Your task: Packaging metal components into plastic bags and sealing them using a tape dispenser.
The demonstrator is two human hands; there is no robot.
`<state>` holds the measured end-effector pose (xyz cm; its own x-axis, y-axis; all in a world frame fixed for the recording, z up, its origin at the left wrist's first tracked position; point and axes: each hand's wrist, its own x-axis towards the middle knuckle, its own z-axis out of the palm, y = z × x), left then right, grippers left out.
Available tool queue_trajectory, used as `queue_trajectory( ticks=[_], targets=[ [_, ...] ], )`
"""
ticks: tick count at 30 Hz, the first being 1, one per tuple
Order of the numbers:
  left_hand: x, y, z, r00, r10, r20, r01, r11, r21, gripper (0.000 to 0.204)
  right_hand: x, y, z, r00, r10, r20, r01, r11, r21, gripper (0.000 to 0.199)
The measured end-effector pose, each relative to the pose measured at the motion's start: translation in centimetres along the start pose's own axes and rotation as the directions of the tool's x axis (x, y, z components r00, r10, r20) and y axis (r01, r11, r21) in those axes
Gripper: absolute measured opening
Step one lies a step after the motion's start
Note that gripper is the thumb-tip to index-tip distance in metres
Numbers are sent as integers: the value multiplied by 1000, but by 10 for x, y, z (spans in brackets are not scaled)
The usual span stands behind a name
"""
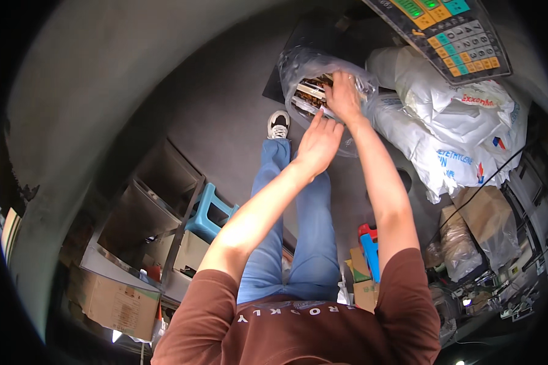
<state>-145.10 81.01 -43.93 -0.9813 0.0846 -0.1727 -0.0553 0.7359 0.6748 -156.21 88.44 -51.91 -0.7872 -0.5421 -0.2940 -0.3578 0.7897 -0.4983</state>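
Observation:
A clear plastic bag (297, 59) stands with its mouth toward me, holding several rows of small dark brown pieces with white strips (311, 91). My right hand (345, 97) reaches into its mouth from the right. Its fingers curl over the contents, with thumb and fingertips against them; what they grip is partly hidden. My left hand (320, 145) is at the bag's near rim, index finger extended toward the contents and the other fingers bent. Whatever lies under those left fingertips is too small to make out.
A scale's keypad panel (450, 42) juts in at the upper right, above large white printed sacks (432, 115). Blue plastic stool (210, 213) and metal cabinet (143, 213) stand left of my legs. A cardboard box (119, 304) sits lower left; wrapped brown packages (490, 225) lie right.

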Motion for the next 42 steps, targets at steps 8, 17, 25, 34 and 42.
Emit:
queue_trajectory(
  ticks=[8,17,25,34,42],
  targets=[
    [53,-29,81,286,-853,437,649,-163,-743,66,35,14,-10,926,135,351,-13,945,-328,94],
    [44,-35,80,360,-727,585,304,-501,-810,44,37,27,-10,889,68,452,96,939,-330,54],
    [40,-24,76,587,-622,518,158,-539,-827,66,13,12,-36,886,85,456,-65,996,-59,50],
    [-38,45,2,814,-511,276,95,-351,-931,64,-92,-66,-110,930,45,366,-120,975,185,53],
    [-104,80,-83,638,-685,351,97,-381,-920,49,-172,-161,-145,977,-153,148,102,945,310,68]
  ],
)
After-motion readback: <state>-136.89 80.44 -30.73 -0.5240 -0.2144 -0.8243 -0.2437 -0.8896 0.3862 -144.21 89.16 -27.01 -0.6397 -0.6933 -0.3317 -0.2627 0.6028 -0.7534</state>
